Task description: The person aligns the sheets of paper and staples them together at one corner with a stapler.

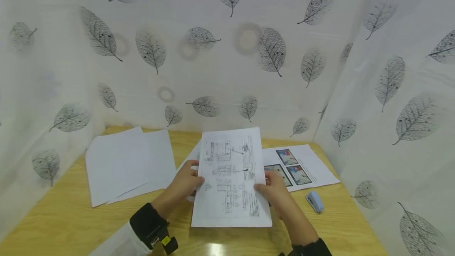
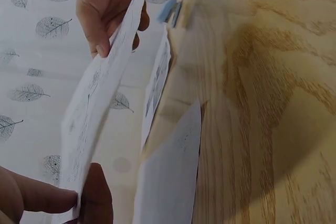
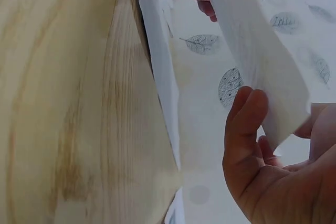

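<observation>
1. Head view: the drawing sheet (image 1: 231,204), printed with line diagrams and small text, is held up by its two long sides in front of the person, above the worktop (image 1: 64,224). The left hand (image 1: 184,180) pinches its left edge and the right hand (image 1: 276,191) pinches its right edge, each with the thumb on the printed face. Whether this is one sheet or several, I cannot tell. Partly hidden behind it is another white sheet (image 1: 194,155). To the left lie overlapping blank sheets (image 1: 121,165); to the right lies a sheet with colour photos (image 1: 309,161), with a pale blue stapler (image 1: 314,202) just beside its near edge. A leaf-patterned curtain (image 1: 213,70) hangs behind, and a black band (image 1: 147,224) is round the left wrist.

2. Left wrist view: the drawing sheet is seen nearly edge-on, clear of the worktop. The left hand closes on its near end between thumb and finger; the right hand grips the far end. Paper, the photo sheet and the stapler lie beyond.

3. Right wrist view: the right hand curls round its edge of the raised drawing sheet, digits on both faces. The left hand's fingers show at the opposite edge.
</observation>
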The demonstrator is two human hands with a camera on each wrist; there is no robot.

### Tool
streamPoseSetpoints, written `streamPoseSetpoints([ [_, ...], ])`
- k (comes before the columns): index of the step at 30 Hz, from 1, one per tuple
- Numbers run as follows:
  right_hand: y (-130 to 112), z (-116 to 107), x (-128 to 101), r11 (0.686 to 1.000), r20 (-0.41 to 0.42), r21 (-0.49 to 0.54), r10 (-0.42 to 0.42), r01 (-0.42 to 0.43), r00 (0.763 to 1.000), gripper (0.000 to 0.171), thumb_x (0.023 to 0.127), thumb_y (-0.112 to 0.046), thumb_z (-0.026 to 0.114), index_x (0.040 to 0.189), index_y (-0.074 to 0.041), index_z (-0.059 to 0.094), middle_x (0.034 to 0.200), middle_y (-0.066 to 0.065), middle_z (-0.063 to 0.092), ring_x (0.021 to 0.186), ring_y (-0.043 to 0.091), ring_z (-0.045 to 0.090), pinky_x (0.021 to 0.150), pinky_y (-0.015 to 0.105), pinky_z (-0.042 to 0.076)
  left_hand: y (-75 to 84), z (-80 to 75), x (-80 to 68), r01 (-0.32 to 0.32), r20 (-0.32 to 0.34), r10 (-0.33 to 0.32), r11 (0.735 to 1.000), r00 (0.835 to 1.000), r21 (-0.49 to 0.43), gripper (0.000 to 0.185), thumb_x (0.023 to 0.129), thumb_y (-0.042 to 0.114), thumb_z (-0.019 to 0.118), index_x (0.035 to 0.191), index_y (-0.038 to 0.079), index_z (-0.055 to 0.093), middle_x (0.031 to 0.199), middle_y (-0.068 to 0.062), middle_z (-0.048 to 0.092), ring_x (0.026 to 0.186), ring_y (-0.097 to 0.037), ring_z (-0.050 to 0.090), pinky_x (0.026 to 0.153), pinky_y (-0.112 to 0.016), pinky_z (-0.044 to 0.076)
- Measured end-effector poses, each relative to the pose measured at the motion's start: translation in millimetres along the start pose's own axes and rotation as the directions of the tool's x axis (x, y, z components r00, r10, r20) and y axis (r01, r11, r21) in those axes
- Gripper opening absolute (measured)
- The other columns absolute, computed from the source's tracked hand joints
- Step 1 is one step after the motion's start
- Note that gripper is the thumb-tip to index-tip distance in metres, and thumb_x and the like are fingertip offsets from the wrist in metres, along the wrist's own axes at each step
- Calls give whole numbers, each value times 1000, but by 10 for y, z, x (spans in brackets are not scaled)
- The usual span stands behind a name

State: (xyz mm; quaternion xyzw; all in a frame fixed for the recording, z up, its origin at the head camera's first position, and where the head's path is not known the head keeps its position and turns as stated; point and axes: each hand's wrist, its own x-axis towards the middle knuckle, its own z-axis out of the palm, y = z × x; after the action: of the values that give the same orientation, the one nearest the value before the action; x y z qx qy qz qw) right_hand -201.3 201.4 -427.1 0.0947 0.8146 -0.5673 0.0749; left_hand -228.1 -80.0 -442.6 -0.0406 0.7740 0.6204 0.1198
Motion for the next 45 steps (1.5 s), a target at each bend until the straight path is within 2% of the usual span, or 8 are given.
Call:
streamPoseSetpoints([
  [5, -42, 40, -175, 1000, -14, -26, 6, -6, 1000, 44, 97, -14, 67, 136, -2, 50, 108, 13, 66, 86, 21, 68, 71, 34, 59, 17, -91, -214, -63, 9, 62, 996, 998, 69, 56, 94, 1, 61, 145, 8, 39, 111, -15, 63, 86, -24, 67, 64, -37, 58],
  [11, -3, 88, -411, 997, 41, -74, -12, 15, 999, 43, 94, -13, 69, 131, 1, 52, 96, 12, 67, 73, 21, 68, 55, 37, 58, 4, -196, -469, -42, 30, 39, 995, 999, 96, 57, 92, -2, 63, 143, 8, 40, 109, -15, 61, 84, -25, 66, 62, -38, 58],
  [15, 75, 145, -533, 983, 87, -173, -51, 65, 995, 35, 92, -14, 72, 121, -2, 57, 88, 7, 64, 61, 19, 64, 45, 36, 54, -105, -240, -606, -30, 55, 24, 994, 998, 109, 57, 91, -4, 62, 143, 5, 40, 110, -16, 58, 82, -25, 65, 58, -38, 57],
  [20, 179, 227, -621, 940, 151, -313, -89, 133, 985, 24, 92, -15, 73, 108, -6, 59, 85, 4, 59, 61, 16, 58, 46, 30, 51, -234, -228, -711, -42, 66, 32, 987, 997, 154, 52, 88, -8, 63, 136, 4, 44, 105, -15, 56, 79, -24, 63, 52, -38, 56],
  [27, 231, 318, -665, 822, 187, -535, -111, 195, 976, 24, 89, -28, 76, 91, -13, 58, 78, -3, 61, 68, 16, 54, 59, 32, 44, -329, -230, -792, -117, 80, 98, 951, 992, 286, 57, 81, -11, 63, 134, 0, 44, 92, -10, 59, 71, -21, 62, 54, -35, 54],
  [32, 241, 358, -672, 746, 171, -636, -114, 198, 979, 26, 86, -32, 78, 85, -16, 57, 72, -5, 57, 64, 15, 50, 57, 32, 40, -364, -216, -821, -151, 130, 108, 912, 986, 383, 70, 82, -12, 61, 146, -5, 33, 94, -10, 65, 72, -19, 62, 60, -34, 54],
  [38, 235, 383, -664, 678, 159, -719, -57, 155, 986, 30, 86, -37, 79, 83, -15, 59, 70, -3, 55, 63, 17, 49, 56, 33, 38, -344, -158, -829, -99, 79, 65, 815, 995, 571, 77, 83, -9, 64, 154, -2, 33, 130, -18, 58, 91, -18, 59, 79, -39, 53],
  [45, 247, 405, -641, 579, 130, -800, -89, 157, 988, 35, 81, -41, 82, 76, -17, 57, 69, -3, 51, 62, 15, 46, 56, 33, 37, -331, -111, -827, -76, 72, 34, 698, 997, 712, 55, 88, 1, 67, 141, 1, 55, 121, -19, 50, 81, -18, 55, 61, -31, 49],
])
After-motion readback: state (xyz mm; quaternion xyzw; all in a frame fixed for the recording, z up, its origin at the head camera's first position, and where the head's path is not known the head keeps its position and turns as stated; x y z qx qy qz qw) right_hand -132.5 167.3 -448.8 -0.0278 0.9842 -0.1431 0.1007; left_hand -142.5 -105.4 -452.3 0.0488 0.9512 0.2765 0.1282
